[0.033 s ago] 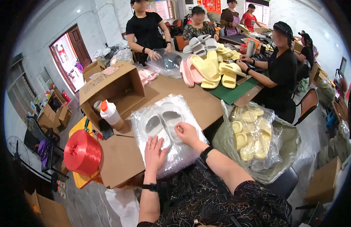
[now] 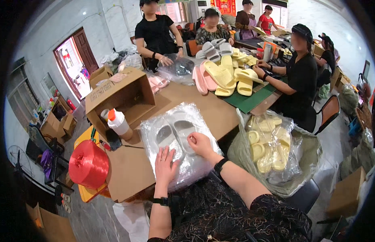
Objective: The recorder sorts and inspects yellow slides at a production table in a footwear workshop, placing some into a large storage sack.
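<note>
Two white slippers point(image 2: 176, 135) sit side by side inside a clear plastic bag point(image 2: 179, 145), lying flat on the brown cardboard-covered table point(image 2: 129, 171) right in front of the person. Left hand point(image 2: 166, 162) flat on the bag's near edge, fingers spread, palm down, not gripping anything, just pressing. Right hand point(image 2: 200, 144) on the bag over the right slipper, fingers curled and pinching at the plastic; a real hold on the film or only a touch, can't tell. Both wrists carry black bands.

Left of the bag: white glue bottle point(image 2: 119, 123) with orange cap, upright, just beside an open cardboard box point(image 2: 119, 94) tipped on its side. Red spool of twine point(image 2: 88, 164) at the table's left corner, resting on a yellow stool point(image 2: 87, 192). Right of the person, a big clear sack of yellow slippers point(image 2: 270, 147), well apart from the hands. Far end of table: loose pile of yellow and pink slippers point(image 2: 226, 74) on and beside a green mat point(image 2: 250, 101). Person in black point(image 2: 302, 78) seated on the right, hands at that pile. Another person in black point(image 2: 157, 34) standing at the far end, hands on a plastic bag. More people further back, too small to detail.
</note>
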Tool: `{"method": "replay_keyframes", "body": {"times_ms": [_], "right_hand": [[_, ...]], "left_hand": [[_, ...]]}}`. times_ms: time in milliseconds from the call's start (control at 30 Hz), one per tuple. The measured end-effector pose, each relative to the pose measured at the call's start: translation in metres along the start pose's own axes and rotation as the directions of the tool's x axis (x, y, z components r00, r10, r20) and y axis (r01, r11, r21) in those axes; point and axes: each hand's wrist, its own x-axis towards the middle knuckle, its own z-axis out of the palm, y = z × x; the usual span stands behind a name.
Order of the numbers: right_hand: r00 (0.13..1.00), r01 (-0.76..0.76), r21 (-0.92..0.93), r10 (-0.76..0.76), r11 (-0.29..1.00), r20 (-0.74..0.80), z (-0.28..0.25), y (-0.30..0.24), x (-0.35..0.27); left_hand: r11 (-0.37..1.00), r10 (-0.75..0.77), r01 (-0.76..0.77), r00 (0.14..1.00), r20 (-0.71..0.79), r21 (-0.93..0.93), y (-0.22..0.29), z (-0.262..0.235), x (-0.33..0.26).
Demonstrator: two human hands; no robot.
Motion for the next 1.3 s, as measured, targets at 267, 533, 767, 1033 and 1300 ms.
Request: {"method": "replay_keyframes", "body": {"times_ms": [267,533,767,1033,1300], "right_hand": [[0.999,-0.036,0.017,0.036,0.999,0.006,-0.004,0.0008,-0.0042],[1.0,-0.022,0.025,0.022,0.999,-0.005,-0.0021,0.0051,0.0009],[1.0,-0.004,0.034,0.004,0.999,-0.003,-0.0019,0.0053,-0.0023],[1.0,-0.024,-0.001,0.024,1.0,0.015,-0.0042,0.0031,-0.0005],[1.0,-0.031,0.02,0.031,0.999,0.003,-0.0049,0.0007,0.0008]], "left_hand": [[1.0,-0.011,0.011,1.0,0.03,-0.014,0.0031,0.0004,0.001],[1.0,-0.009,0.009,1.0,0.012,-0.02,0.0029,0.0005,0.0043],[1.0,-0.004,0.004,1.0,0.014,-0.004,0.0026,0.0002,0.0009],[1.0,-0.002,0.002,1.0,0.001,0.002,0.0046,0.0007,0.0015],[1.0,0.001,-0.001,1.0,-0.004,-0.01,0.0043,-0.0002,0.0033]]}}
